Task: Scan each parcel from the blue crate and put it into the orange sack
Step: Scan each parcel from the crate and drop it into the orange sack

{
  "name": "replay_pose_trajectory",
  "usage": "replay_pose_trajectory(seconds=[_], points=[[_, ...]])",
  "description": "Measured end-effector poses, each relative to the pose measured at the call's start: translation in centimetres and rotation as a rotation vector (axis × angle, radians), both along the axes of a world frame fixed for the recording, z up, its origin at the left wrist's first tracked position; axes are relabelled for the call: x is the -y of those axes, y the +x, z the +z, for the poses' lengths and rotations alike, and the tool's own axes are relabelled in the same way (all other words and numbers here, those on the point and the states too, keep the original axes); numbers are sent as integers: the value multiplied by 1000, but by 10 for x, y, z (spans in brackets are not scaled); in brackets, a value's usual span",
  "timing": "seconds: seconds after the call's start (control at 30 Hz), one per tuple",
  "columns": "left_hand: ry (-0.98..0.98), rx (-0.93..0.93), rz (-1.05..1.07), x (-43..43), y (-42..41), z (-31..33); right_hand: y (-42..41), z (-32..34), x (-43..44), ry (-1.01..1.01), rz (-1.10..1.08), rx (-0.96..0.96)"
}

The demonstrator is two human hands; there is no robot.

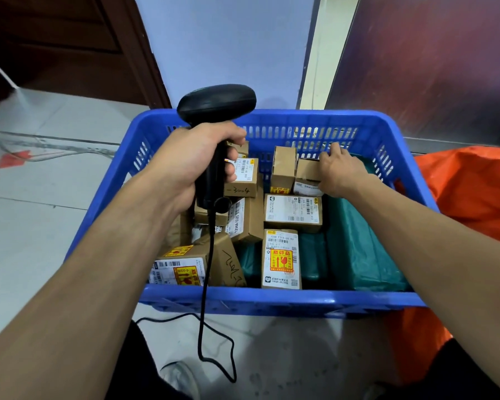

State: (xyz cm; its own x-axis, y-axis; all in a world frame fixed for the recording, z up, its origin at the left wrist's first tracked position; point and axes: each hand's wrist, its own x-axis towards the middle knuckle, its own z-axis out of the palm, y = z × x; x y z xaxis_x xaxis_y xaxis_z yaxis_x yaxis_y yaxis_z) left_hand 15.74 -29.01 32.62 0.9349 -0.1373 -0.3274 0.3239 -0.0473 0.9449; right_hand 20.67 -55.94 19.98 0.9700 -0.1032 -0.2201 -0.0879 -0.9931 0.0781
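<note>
Grey floor tiles (41, 226) run under everything, with a pale wall (223, 44) and a dark brown door (70, 39) behind. One blue crate (243, 298) with slotted sides stands on the floor in front of the person. One orange sack (468, 192) lies just beside the crate on its right, touching that side.

Both of the person's forearms reach over the crate's near rim. The left hand (197, 157) is closed round the handle of the one black scanner (217, 102), fingers wrapped tight, and holds it upright above the crate's far left part. A single black cable (204, 298) hangs from the handle's base, crosses the near rim and loops on the floor.

The right hand (341, 171) is inside the crate near the far wall. Its fingers curl over the far top edge of a small parcel (306, 168), a brown cardboard box, gripping it. This parcel sits among the others in the crate, just beside an upright box (283, 168) on its left.

At least eight cardboard boxes (293, 212) can be counted in the crate, most bearing white printed labels. Two carry yellow and red fragile stickers, and two show black handwriting. Several are half hidden under others or behind the left hand, so the full count cannot be told. At least two teal mailer bags (364, 249) lie along the right side and the bottom of the crate.

One white shoe (179, 379) shows at the lower edge, near the cable's loop.
</note>
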Motion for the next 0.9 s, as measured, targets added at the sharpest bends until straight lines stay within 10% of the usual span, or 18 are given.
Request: replay_pose_trajectory(seconds=[0.9], points=[[-29,60,52,-10,-58,39,-125,121,-4,170,-67,271]])
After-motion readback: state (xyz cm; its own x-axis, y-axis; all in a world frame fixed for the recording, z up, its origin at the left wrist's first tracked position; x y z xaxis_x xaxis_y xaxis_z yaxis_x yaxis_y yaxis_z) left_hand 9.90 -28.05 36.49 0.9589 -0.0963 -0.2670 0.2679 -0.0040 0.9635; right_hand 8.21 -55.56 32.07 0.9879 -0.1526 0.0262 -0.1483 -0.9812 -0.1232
